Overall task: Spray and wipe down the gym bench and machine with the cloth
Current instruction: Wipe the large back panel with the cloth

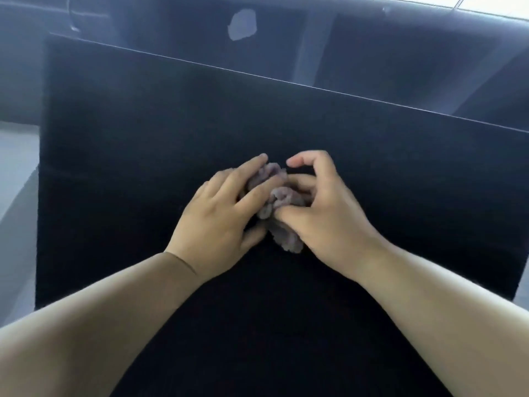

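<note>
Near the middle of the black bench pad (143, 144), a crumpled grey-purple cloth (286, 239) lies bunched between both hands. The left hand (217, 216) lays its fingers almost straight across the cloth's left side and presses it onto the pad, with the thumb lying along the near side. The right hand (326, 216) has its fingers curled into the folds and grips the cloth from the right, while its index finger arches up with the tip clear of the fabric. The hold looks like gathering: the cloth is probably being wadded into a compact lump so that one palm can drive it across the upholstery. Pinning it flat with one hand keeps it from sliding while the other hand bunches it.

Bare pad lies open on every side of the hands. A broad stretch runs to the far edge, which is marked by a thin light line, and as much again runs to the left edge. The right edge falls outside the view. Strokes could go outward either way without meeting anything on the surface. A pale floor (17, 173) shows past the left edge. A dark structure (400, 53) beyond the far edge is too blurred to identify, though it may belong to the machine. No spray bottle is in view, so wiping seems to be the current step.
</note>
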Motion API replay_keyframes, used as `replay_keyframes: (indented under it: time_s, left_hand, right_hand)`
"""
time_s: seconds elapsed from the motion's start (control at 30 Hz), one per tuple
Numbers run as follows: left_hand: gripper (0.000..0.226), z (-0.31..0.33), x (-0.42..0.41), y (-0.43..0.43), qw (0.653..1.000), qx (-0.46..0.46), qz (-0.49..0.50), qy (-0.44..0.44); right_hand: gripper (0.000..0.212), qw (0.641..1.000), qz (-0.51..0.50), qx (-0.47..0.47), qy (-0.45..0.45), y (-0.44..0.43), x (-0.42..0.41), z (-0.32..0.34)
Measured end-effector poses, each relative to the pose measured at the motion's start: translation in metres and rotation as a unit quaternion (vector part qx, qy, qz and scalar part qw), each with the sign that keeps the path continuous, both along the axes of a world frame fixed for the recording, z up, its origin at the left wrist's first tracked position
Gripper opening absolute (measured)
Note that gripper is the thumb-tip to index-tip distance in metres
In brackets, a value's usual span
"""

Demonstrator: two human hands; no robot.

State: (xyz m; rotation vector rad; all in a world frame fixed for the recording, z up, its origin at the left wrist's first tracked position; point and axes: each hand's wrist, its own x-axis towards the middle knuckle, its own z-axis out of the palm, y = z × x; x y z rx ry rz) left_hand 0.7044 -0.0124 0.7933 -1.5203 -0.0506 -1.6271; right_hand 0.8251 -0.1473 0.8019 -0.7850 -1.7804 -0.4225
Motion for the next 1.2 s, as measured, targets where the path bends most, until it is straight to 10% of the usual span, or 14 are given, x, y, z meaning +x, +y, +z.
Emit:
replay_keyframes:
  time_s: [0.2, 0.33, 0.6, 0.93, 1.1, 1.2]
  left_hand:
    - [0.009, 0.070, -0.005, -0.057, 0.989, 0.086, 0.059, -0.109]
    - [0.033, 0.054, 0.025, -0.036, 0.984, 0.109, 0.121, -0.074]
    - [0.018, 0.095, -0.001, -0.058, 0.982, 0.132, 0.093, -0.100]
    - [0.022, 0.066, 0.025, -0.039, 0.980, 0.174, 0.098, -0.016]
    - [0.016, 0.084, 0.034, -0.061, 0.978, 0.059, -0.027, -0.201]
    - [0.021, 0.064, 0.067, -0.057, 0.988, 0.109, 0.039, -0.107]
  right_hand:
    - [0.036, 0.966, -0.149, 0.208, 0.025, -0.022, 0.036, 0.027]
    - [0.046, 0.889, -0.314, 0.331, -0.036, -0.015, 0.052, 0.041]
    - [0.071, 0.833, -0.475, 0.268, -0.095, -0.003, 0.088, 0.042]
    - [0.068, 0.828, -0.469, 0.296, -0.080, 0.019, 0.094, 0.030]
    - [0.067, 0.830, -0.462, 0.306, -0.061, 0.024, 0.092, 0.027]
    - [0.070, 0.841, -0.448, 0.299, -0.052, 0.026, 0.091, 0.022]
